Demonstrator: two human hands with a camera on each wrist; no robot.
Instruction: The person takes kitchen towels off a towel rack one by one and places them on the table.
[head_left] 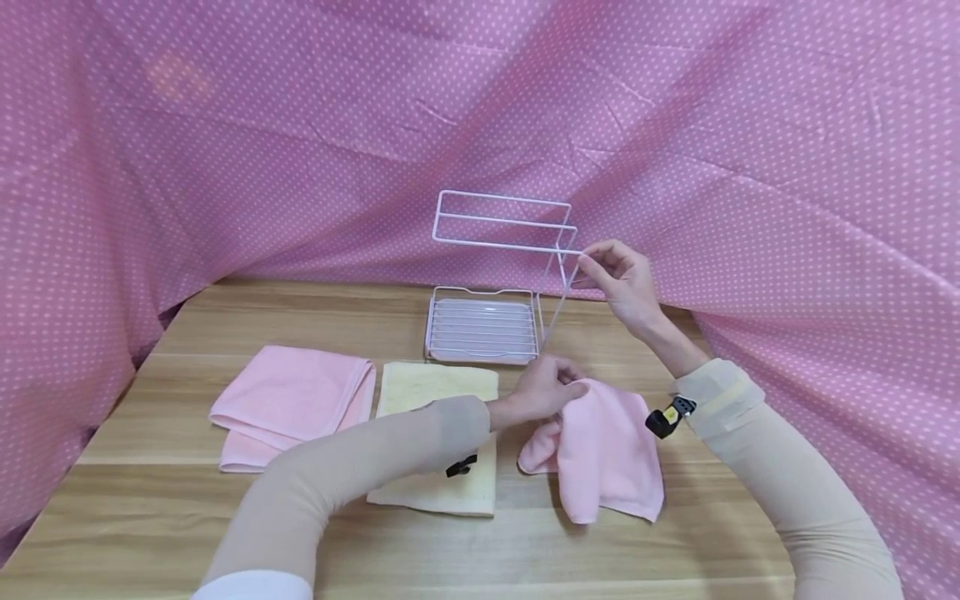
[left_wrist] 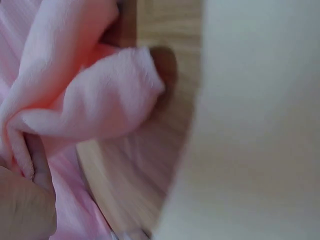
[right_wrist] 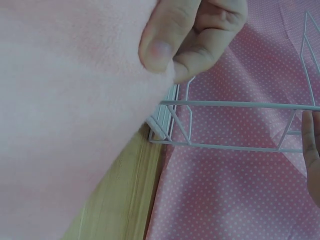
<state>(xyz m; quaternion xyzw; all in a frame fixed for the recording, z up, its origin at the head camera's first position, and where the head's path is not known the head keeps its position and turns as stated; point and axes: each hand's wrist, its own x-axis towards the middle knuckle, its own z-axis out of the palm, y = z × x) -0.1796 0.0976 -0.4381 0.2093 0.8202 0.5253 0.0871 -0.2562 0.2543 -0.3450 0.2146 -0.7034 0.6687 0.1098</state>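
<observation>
My left hand [head_left: 546, 388] pinches the top edge of a pink towel [head_left: 611, 450], which hangs in loose folds at the right of the table. In the left wrist view the fingers [left_wrist: 42, 170] grip a bunched part of the towel. Higher up, my right hand [head_left: 626, 279] pinches the right upright of a white wire rack [head_left: 502, 246] near its top bar. The rack stands at the table's back, its upper frame reaching left over a slatted base with a pale tray [head_left: 483, 329]. In the right wrist view the left thumb presses the towel's corner near the rack.
A folded pink towel [head_left: 288, 392] lies at the left of the wooden table [head_left: 157, 500]. Beside it is a folded yellow towel [head_left: 442, 385], partly under the left forearm. A pink dotted curtain [head_left: 375, 108] hangs close behind the rack and around the sides.
</observation>
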